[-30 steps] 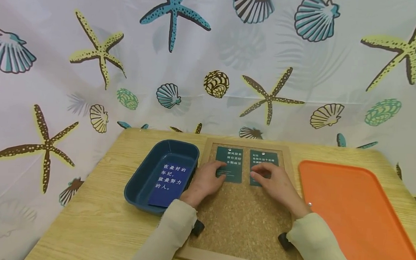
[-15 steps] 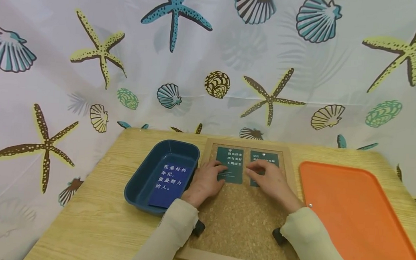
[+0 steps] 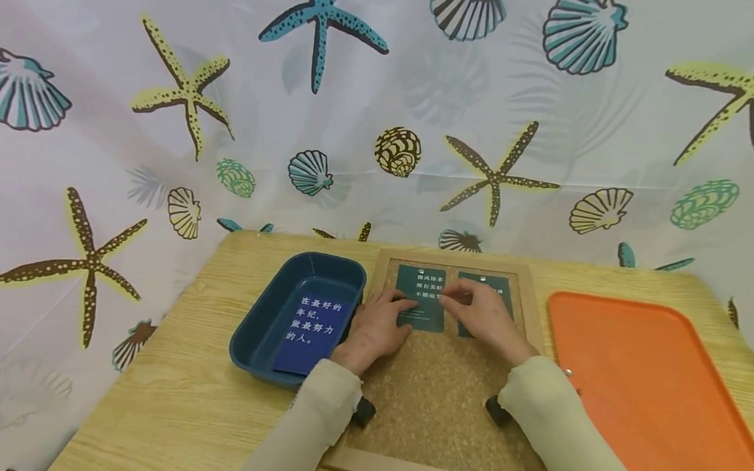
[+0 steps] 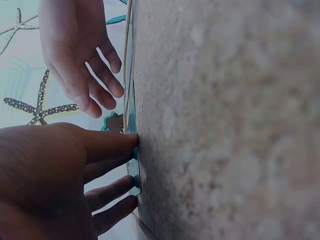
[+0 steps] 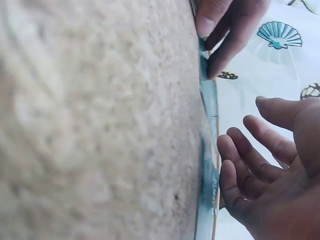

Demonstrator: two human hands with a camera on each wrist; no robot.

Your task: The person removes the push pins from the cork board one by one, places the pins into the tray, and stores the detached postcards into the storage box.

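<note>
A dark blue plastic bin point(image 3: 259, 329) is sitting at about nine o'clock on the wooden table point(image 3: 168, 410), and a blue card with white characters point(image 3: 308, 324) is lying inside it, leaning against the bin's near right wall. An orange tray point(image 3: 654, 408) is lying flat at three o'clock, with a small silver pushpin point(image 3: 567, 371) resting on its left edge. A white curtain printed with starfish and shells point(image 3: 183, 98) is hanging at twelve o'clock, wrapping round behind the table.

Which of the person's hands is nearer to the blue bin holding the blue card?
Left. The left hand rests on the cork board right beside the blue bin; the right hand lies farther right.
</note>
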